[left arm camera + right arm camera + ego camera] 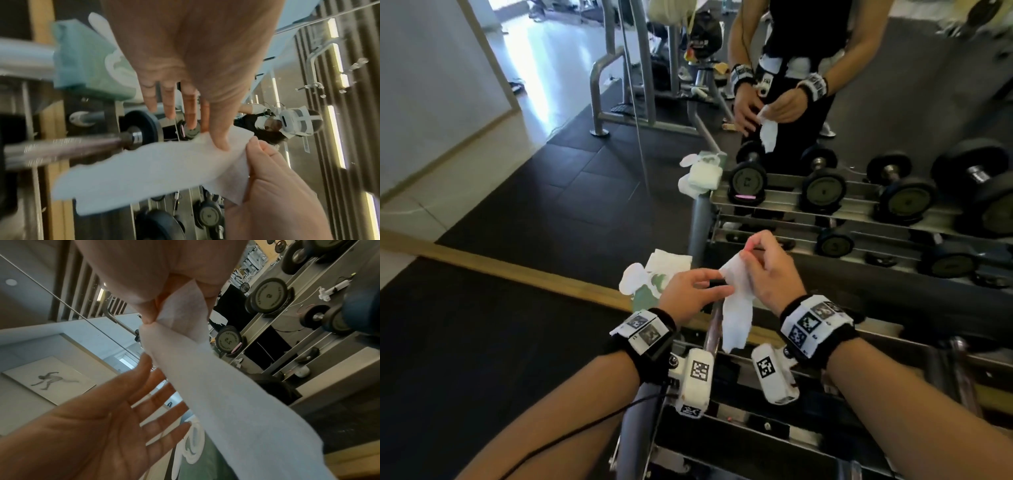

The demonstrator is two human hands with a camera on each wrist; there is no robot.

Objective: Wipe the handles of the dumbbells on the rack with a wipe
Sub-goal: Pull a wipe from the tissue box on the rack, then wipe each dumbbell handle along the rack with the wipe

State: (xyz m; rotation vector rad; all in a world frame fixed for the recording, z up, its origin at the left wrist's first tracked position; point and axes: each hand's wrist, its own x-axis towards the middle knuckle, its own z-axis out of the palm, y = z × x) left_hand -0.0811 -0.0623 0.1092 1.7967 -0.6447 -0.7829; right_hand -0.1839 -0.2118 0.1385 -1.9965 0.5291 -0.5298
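Wipe [736, 301]: pinched at its top corner by my right hand [774, 270], hanging loose above the rack [756, 425]. Left hand [688, 291]: fingers straight and spread, thumb touching the wipe's upper edge. Wipe packet [650, 284]: on the rack's end post, just left. Dumbbell handle [68, 146]: below the wipe, apart.

Left hand [185, 53] fingers straight, thumb touching white wipe [144, 170], right hand [273, 183] pinching it, dumbbell handle [68, 147] behind
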